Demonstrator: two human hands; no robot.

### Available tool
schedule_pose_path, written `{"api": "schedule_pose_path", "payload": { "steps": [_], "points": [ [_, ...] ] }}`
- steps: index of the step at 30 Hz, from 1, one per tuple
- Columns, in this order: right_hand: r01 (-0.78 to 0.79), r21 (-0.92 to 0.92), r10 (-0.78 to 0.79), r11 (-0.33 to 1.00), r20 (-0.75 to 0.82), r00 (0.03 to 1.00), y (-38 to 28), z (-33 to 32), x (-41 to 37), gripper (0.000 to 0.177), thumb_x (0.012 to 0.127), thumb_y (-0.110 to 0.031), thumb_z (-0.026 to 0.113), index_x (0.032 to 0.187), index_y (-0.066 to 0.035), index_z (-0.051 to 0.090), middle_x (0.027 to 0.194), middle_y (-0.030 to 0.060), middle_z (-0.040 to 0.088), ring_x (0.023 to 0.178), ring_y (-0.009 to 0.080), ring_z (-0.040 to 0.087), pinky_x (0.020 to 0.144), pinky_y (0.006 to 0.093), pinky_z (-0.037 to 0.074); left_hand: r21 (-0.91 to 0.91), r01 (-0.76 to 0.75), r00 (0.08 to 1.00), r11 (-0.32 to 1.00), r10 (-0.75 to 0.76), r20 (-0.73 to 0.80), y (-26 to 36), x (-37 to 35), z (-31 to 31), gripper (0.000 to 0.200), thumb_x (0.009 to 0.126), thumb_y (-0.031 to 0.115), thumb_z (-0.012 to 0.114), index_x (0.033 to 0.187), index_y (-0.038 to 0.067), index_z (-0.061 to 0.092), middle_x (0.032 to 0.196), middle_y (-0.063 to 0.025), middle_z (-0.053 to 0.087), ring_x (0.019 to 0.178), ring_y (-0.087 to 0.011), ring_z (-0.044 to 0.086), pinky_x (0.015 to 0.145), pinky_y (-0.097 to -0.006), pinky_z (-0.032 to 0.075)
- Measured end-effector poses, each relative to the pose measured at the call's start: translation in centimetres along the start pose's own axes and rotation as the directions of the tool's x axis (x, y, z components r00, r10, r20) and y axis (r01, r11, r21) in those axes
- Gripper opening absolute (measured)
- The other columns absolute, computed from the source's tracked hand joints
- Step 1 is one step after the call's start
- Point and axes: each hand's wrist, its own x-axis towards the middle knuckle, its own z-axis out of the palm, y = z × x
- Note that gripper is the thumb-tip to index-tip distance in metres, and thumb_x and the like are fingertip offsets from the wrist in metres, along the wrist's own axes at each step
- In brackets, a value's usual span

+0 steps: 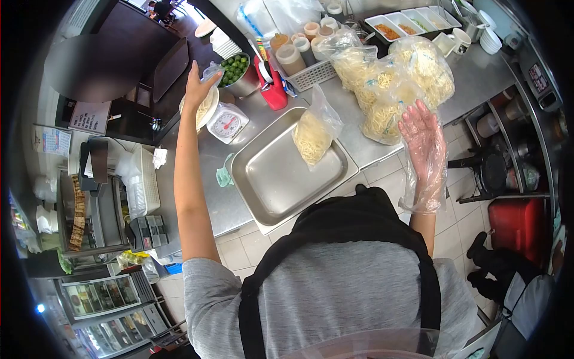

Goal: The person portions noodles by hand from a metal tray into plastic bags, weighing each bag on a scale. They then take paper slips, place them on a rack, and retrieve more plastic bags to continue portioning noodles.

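My left hand (198, 88) is bare and reaches over the far left side of the counter. A crumpled piece of clear plastic (212, 72) is at its fingers; whether it is a glove or a bag I cannot make out. Below this hand, a bowl of noodles (207, 107) sits on a white kitchen scale (229, 124). My right hand (422, 134) wears a clear plastic glove and is raised palm up, fingers stretched out, holding nothing. Beside it are several bags of noodles (382, 116). Another bag of noodles (313, 136) lies in a metal tray (263, 182) between my arms.
A pot of green limes (234, 72) stands behind the scale, with a red tool holder (272, 87) beside it. Sauce bottles (290, 58) fill a white basket (314, 76). Topping containers (412, 23) stand at the back right. Another person (508, 269) is at the lower right.
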Motion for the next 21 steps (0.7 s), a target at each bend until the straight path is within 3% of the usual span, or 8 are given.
{"api": "schedule_pose_path", "payload": {
  "steps": [3,6,9,10,13,17,19,21],
  "points": [
    [0.002,0.026,-0.001,1.000,-0.024,1.000,0.1,-0.4,-0.2,0.046,0.096,-0.031,0.041,0.130,0.001,0.040,0.116,0.0124,0.056,0.106,0.0228,0.054,0.097,0.0395,0.041,-0.005,-0.200,0.975,0.980,0.198,-0.105,1.2,-0.8,0.8,0.089,0.075,0.052,0.066,0.138,0.000,0.031,0.136,-0.0311,0.033,0.126,-0.0403,0.036,0.103,-0.0423,0.030],
    [0.019,0.042,-0.015,0.999,-0.085,0.996,0.3,-0.3,-0.1,0.046,0.096,-0.030,0.043,0.127,0.004,0.043,0.112,0.0161,0.057,0.100,0.0237,0.057,0.090,0.0359,0.046,0.379,-0.107,0.994,0.919,0.113,0.006,2.9,-1.2,1.1,0.061,0.085,0.052,0.052,0.127,0.007,0.050,0.130,-0.0297,0.042,0.121,-0.0411,0.042,0.098,-0.0481,0.035],
    [-0.007,0.034,0.010,0.999,-0.081,0.997,0.4,-0.1,0.0,0.046,0.096,-0.031,0.043,0.127,0.004,0.043,0.111,0.0156,0.057,0.100,0.0234,0.057,0.091,0.0363,0.045,0.723,0.170,0.957,0.670,-0.286,0.040,4.3,-0.2,0.6,0.050,0.091,0.047,0.040,0.103,0.007,0.065,0.112,-0.0259,0.057,0.108,-0.0393,0.055,0.087,-0.0511,0.044],
    [-0.015,0.038,0.018,0.999,-0.073,0.997,0.5,0.0,0.0,0.047,0.096,-0.031,0.044,0.127,0.004,0.043,0.111,0.0155,0.057,0.101,0.0234,0.057,0.091,0.0363,0.045,0.732,0.163,0.978,0.661,-0.205,-0.033,4.4,-0.4,0.3,0.041,0.092,0.033,0.040,0.085,0.005,0.069,0.093,-0.0208,0.066,0.093,-0.0369,0.063,0.076,-0.0492,0.050],
    [-0.038,0.034,0.039,0.999,-0.030,0.999,0.5,0.5,0.3,0.047,0.096,-0.031,0.043,0.127,0.004,0.042,0.111,0.0150,0.057,0.101,0.0234,0.057,0.091,0.0362,0.045,0.742,0.213,0.976,0.635,-0.173,-0.132,2.6,0.1,-1.1,0.031,0.088,0.023,0.044,0.084,0.004,0.069,0.088,-0.0195,0.067,0.085,-0.0370,0.065,0.069,-0.0454,0.053],
    [-0.046,-0.143,0.057,0.989,0.075,0.996,0.8,2.3,1.4,0.045,0.095,-0.030,0.046,0.126,0.003,0.045,0.113,0.0160,0.058,0.102,0.0234,0.057,0.091,0.0358,0.045,0.467,0.279,0.960,0.839,-0.239,-0.145,0.6,-0.2,-5.8,0.017,0.074,0.010,0.058,0.085,0.000,0.067,0.074,-0.0181,0.067,0.076,-0.0306,0.067,0.071,-0.0376,0.053],
    [0.007,-0.375,0.074,0.927,0.199,0.977,0.5,6.3,3.0,0.044,0.094,-0.029,0.049,0.125,0.002,0.047,0.115,0.0170,0.058,0.103,0.0233,0.058,0.090,0.0354,0.046,-0.129,0.317,0.932,0.940,-0.334,-0.145,-1.1,-1.2,-9.1,0.032,0.069,0.002,0.064,0.100,-0.005,0.063,0.063,-0.0094,0.064,0.061,-0.0165,0.067,0.059,-0.0256,0.053],
    [0.135,-0.442,0.055,0.887,0.391,0.919,-0.3,12.0,3.4,0.042,0.091,-0.026,0.054,0.122,0.002,0.052,0.113,0.0179,0.059,0.104,0.0228,0.059,0.089,0.0345,0.047,-0.473,0.344,0.916,0.811,-0.400,-0.021,0.6,-2.6,-11.3,0.045,0.072,-0.001,0.062,0.116,-0.007,0.055,0.073,-0.0083,0.064,0.062,-0.0126,0.065,0.057,-0.0208,0.053]
  ]
}}
